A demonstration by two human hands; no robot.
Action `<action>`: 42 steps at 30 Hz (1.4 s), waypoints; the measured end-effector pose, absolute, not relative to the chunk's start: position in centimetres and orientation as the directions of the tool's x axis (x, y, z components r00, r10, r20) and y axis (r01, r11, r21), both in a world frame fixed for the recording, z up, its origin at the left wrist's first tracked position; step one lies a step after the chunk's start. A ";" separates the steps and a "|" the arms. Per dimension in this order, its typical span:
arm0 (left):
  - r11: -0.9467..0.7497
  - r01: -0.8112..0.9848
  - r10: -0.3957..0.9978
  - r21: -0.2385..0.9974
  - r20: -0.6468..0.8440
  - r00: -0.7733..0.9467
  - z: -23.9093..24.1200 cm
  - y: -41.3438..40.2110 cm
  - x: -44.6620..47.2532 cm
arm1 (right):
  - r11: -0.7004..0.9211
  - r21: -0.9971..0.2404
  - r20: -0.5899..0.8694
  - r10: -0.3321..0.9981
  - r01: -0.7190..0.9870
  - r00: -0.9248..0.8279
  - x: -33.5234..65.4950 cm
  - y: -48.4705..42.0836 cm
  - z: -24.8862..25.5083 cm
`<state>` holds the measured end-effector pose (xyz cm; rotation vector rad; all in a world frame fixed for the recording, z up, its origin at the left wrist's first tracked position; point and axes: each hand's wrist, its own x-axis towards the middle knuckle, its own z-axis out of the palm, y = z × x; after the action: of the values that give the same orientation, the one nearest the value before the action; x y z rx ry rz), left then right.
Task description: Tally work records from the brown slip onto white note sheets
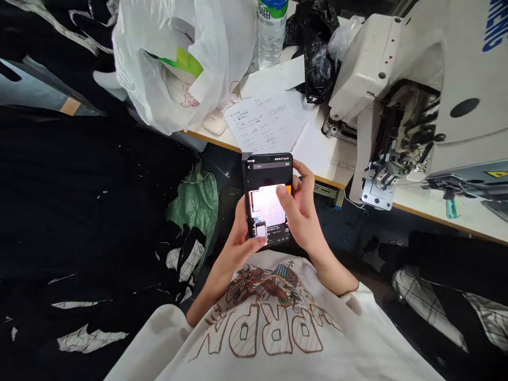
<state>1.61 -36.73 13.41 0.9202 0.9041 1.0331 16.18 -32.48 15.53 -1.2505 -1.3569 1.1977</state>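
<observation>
A black smartphone (269, 206) with a lit screen is held upright in front of my chest, near the table's front edge. My left hand (242, 241) grips its lower left side, the thumb lying over the bottom of the screen. Around the phone's right edge wraps my right hand (304, 206), its thumb over the bright white panel on the screen. The fingers behind the phone are mostly hidden. Just beyond the phone's top, handwritten paper sheets (270, 119) lie on the table (337, 172).
A white sewing machine (397, 106) stands at the right. On the table are a white plastic bag (222, 53), a water bottle (272, 37), a black plastic bag (317, 63) and a white rounded case (214, 123). Dark fabric (79, 211) fills the left; plaid scraps (91, 338) lie there.
</observation>
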 end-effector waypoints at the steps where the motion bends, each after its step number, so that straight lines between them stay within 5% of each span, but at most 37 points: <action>1: 0.235 -0.329 0.961 0.915 -0.169 0.217 13.3 -36.7 1.8 | 0.015 -0.992 0.004 0.996 0.128 -0.084 16.3 -32.9 15.5; 7: 0.082 -0.502 0.994 0.861 -0.105 -0.018 13.2 -36.2 3.4 | 0.021 -0.955 -0.019 0.991 0.294 -0.132 17.1 -37.0 14.7; 14: 0.210 -0.562 0.977 0.800 -0.150 0.152 13.1 -37.2 4.4 | 0.043 -0.824 0.057 0.998 0.565 0.008 16.7 -40.3 12.8; 25: 0.289 -0.336 0.957 0.896 -0.258 0.134 12.9 -38.2 5.3 | -0.030 -0.957 -0.026 1.000 0.287 0.015 20.3 -42.1 14.1; 31: 0.188 -0.500 0.980 0.845 -0.129 0.151 12.5 -39.2 5.0 | 0.009 -0.965 0.005 1.000 0.262 -0.016 20.6 -43.2 13.9; 42: 0.264 -0.395 0.948 0.880 -0.162 0.273 13.7 -40.4 6.6 | 0.092 -0.818 0.160 0.985 0.568 0.070 19.4 -44.6 12.7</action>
<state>6.61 -40.41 13.69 0.8344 0.8205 1.0604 19.44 -44.61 12.73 -1.5717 -1.5945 0.6783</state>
